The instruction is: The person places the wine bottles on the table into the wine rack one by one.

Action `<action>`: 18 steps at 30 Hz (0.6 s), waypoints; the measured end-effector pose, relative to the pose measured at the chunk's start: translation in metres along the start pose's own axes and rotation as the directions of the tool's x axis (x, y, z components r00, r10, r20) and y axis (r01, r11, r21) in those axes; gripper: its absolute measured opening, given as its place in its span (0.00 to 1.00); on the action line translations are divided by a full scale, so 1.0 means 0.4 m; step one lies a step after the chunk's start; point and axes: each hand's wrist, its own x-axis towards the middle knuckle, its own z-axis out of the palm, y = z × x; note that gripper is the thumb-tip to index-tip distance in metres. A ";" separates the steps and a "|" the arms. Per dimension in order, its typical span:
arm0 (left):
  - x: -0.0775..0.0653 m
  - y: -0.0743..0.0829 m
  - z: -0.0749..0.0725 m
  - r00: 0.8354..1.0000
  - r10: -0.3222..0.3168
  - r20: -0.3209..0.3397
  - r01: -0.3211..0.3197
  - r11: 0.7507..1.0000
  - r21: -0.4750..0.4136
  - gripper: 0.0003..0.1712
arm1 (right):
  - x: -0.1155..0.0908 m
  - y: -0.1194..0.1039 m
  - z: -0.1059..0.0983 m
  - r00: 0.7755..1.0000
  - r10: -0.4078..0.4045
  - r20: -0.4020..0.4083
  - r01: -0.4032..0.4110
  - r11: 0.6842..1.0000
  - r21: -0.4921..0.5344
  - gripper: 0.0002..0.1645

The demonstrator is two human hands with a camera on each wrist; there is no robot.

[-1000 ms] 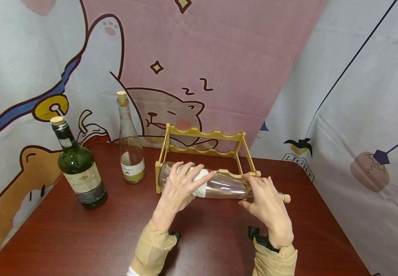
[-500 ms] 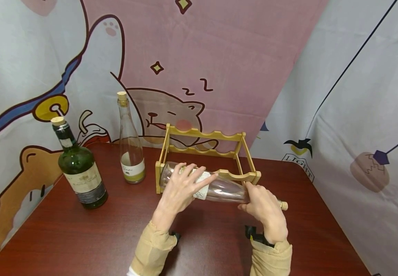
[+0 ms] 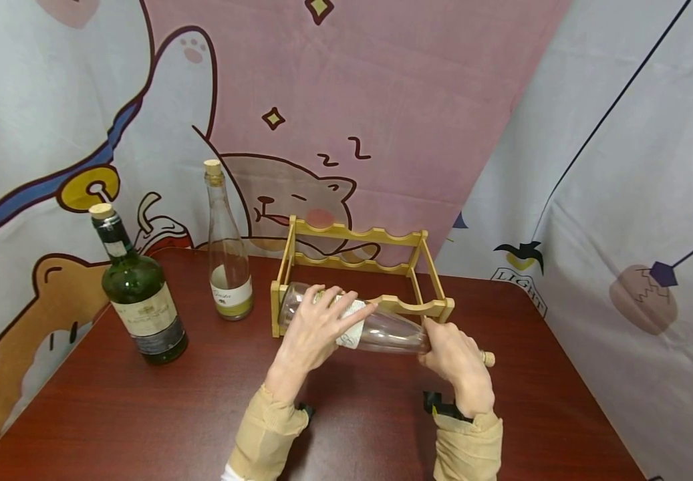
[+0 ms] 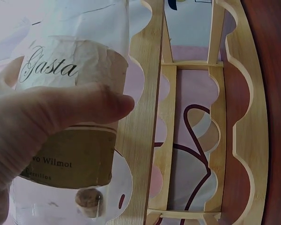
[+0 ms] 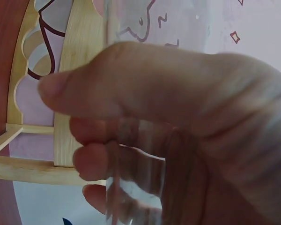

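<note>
A clear glass wine bottle [image 3: 391, 333] lies sideways, tilted slightly, above the table at the front of a wooden wine rack [image 3: 436, 308]. Its corked neck points right. My left hand [image 3: 310, 331] grips the wide body over the label. In the left wrist view the thumb crosses that paper label [image 4: 75, 70], which reads "Gasta". My right hand [image 3: 457, 357] wraps around the neck, and the cork [image 3: 488, 359] sticks out past it. The right wrist view shows the fingers [image 5: 91, 161] curled about the glass. Part of the rack's front rail is hidden behind the bottle.
A green wine bottle [image 3: 135, 280] stands corked at the left of the dark red table [image 3: 202, 414]. Beside it, closer to the rack, stands another clear corked bottle [image 3: 226, 254]. A cartoon-printed cloth [image 3: 382, 100] hangs behind.
The bottle's neck end has come down and slightly left, toward the person. My right hand has slid with it and closed more fully around the neck; the left hand has barely moved.
</note>
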 end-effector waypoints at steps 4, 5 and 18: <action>-0.001 0.000 0.000 0.999 0.001 0.032 -0.001 1.000 -0.009 0.57 | 0.000 0.003 0.002 1.000 -0.020 -0.002 0.020 1.000 -0.005 0.14; -0.001 -0.001 -0.001 0.999 0.001 0.041 -0.001 1.000 -0.012 0.57 | 0.000 0.003 0.003 1.000 -0.027 -0.005 0.026 1.000 -0.008 0.14; -0.010 -0.009 0.007 0.995 -0.022 0.101 0.030 0.997 -0.073 0.54 | 0.000 0.023 0.027 0.984 -0.156 -0.088 0.148 0.985 -0.085 0.15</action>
